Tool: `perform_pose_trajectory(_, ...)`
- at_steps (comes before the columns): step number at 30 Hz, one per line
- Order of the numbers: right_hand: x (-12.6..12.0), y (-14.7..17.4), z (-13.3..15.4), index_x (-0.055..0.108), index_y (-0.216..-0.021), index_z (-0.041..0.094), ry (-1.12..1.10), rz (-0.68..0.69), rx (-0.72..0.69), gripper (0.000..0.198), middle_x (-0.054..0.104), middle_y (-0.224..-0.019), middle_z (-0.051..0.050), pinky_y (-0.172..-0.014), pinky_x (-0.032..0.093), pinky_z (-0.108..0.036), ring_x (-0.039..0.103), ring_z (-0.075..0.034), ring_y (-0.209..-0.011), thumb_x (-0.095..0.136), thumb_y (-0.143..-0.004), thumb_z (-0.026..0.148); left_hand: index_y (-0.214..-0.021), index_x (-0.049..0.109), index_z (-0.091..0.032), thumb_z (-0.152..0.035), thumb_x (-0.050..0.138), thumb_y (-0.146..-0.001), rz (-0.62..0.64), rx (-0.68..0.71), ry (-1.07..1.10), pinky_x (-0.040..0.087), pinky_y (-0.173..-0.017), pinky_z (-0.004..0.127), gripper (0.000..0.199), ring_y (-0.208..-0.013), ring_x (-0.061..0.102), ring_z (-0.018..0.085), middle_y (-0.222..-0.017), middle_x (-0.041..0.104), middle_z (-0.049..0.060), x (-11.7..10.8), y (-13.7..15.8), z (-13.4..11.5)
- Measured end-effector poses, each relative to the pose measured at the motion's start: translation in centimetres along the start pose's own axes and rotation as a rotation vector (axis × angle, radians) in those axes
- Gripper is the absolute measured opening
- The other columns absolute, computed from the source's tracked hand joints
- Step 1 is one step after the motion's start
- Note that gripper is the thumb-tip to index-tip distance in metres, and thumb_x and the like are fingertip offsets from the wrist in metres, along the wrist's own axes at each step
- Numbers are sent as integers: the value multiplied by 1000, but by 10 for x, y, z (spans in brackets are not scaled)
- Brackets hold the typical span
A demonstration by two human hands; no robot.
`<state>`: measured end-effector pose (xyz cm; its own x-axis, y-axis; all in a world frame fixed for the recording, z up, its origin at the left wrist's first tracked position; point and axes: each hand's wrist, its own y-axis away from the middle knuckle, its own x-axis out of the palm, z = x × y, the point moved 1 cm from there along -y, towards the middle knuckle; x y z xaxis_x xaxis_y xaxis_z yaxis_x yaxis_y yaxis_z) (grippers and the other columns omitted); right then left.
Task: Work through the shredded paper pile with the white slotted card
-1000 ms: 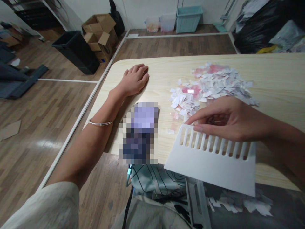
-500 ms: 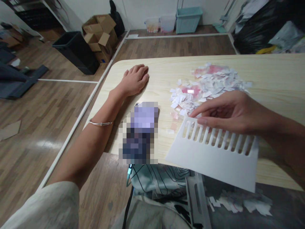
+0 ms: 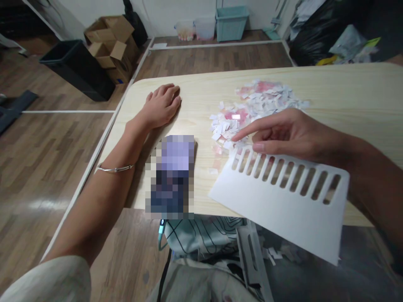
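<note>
My right hand grips a white plastic scraper by its slotted top edge, thumb in front and index finger stretched out over the slots. The scraper is tilted, its broad blade pointing down past the table's front edge. Just behind that hand lies a heap of small white and pinkish paper scraps, partly hidden by the fingers. Flat on the table at the left rests my left hand, fingers loosely spread and holding nothing. A phone-shaped thing, blurred into blocks, lies between the two hands.
The pale wooden table ends in front of my lap. Below its front edge stands a dark grey bin with paper scraps inside. On the floor beyond are a black bin, cardboard boxes, a teal tub and black bags.
The whole view has shifted, so things on the table appear farther left. In my right hand the scraper has turned slightly, its right side swinging outward. My left hand stays on the table.
</note>
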<state>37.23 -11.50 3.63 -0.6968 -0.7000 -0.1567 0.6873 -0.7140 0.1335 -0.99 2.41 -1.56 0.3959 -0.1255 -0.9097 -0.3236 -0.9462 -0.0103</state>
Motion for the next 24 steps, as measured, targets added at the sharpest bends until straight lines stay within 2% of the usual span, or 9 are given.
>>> perform_pose_trajectory(2,0,1,4,100,-129,23,-22,6,-20,25,62,-61,11,-43,32,-22,48,-6,-43,99,-110,38,-196,53,-42,-98,32,-112,-23,23,3,9,-167,75,104,-198,30,46,-215,45,-5,3,-2,5)
perform_pose_trajectory(4,3,3,12,98,-110,21,-36,6,-17,11,66,-61,8,-45,32,-21,51,-6,-46,100,-106,32,-196,54,-40,-95,30,-115,-28,33,-19,12,-167,73,101,-197,33,45,-215,46,-1,4,-4,6)
perform_pose_trajectory(10,17,14,36,86,-89,17,-117,-152,53,25,73,-70,5,-55,40,-18,55,-5,-59,108,-92,28,-197,50,-35,-93,27,-115,-5,6,-68,15,-168,72,104,-198,31,44,-217,40,3,3,-4,5)
perform_pose_trajectory(14,18,16,36,82,-86,17,-104,-171,18,26,72,-72,5,-56,39,-18,57,-5,-61,104,-94,29,-196,51,-43,-96,28,-115,-23,24,-61,17,-168,71,99,-197,34,44,-215,44,-2,4,-6,9)
perform_pose_trajectory(19,14,7,26,83,-87,19,-87,-91,-74,21,74,-74,4,-54,39,-19,57,-6,-61,102,-95,25,-197,51,-41,-98,27,-113,-27,14,-68,17,-169,71,105,-198,32,46,-216,43,-1,4,-6,9)
perform_pose_trajectory(24,14,4,17,92,-99,21,-37,-40,-77,21,74,-74,4,-52,39,-20,57,-7,-56,103,-101,38,-198,50,-38,-100,28,-110,-7,-4,-50,13,-169,69,109,-199,29,45,-217,41,-4,1,-4,4)
